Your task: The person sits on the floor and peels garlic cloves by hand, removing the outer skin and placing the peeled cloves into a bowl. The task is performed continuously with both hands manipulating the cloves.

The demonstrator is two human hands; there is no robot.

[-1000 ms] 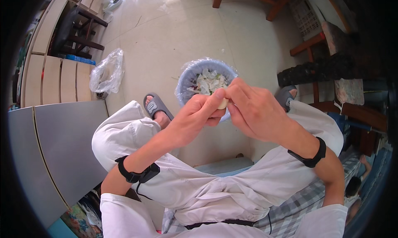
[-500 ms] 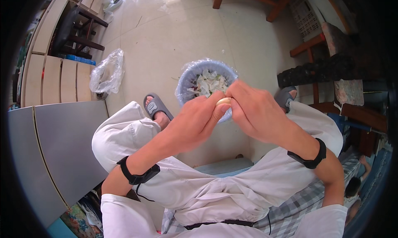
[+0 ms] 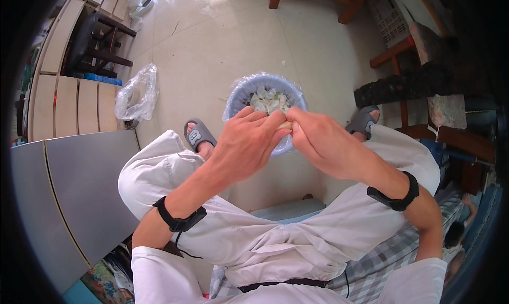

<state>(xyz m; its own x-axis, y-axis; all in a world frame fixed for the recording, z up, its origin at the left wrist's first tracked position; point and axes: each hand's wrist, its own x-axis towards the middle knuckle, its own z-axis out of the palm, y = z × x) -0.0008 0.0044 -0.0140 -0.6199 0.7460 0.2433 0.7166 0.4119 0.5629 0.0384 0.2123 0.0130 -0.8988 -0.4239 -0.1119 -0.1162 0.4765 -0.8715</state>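
A: Over the near side of the bin (image 3: 298,98), both hands are brought together; what is being held there?

B: A small pale lump (image 3: 285,126); by the left hand (image 3: 241,137) it is pinched between thumb and forefinger, the other fingers being curled; against the bin's near part it is seen, largely covered by the fingers.

A: And the right hand (image 3: 323,142)?

B: Its fingers are folded in, with the thumb pressed up to them; the tips are brought to the lump's right end; whether that end is gripped or merely touched cannot be told, the tips being partly hidden.

A: The bin itself, then; how is it filled?

B: It is lined with clear plastic (image 3: 243,81), folded out over the rim; inside, white scraps (image 3: 269,100) are heaped.

A: And round about?

B: To the left of the bin, a crumpled clear bag (image 3: 151,86) is laid; left of the bin and beyond it, a dark stool (image 3: 79,41) is placed; on either side of the bin a grey slipper (image 3: 199,134) is worn; nearer than the bin, white trousers (image 3: 159,171) are seen, the knees spread wide; round each wrist a black band (image 3: 180,219) is strapped.
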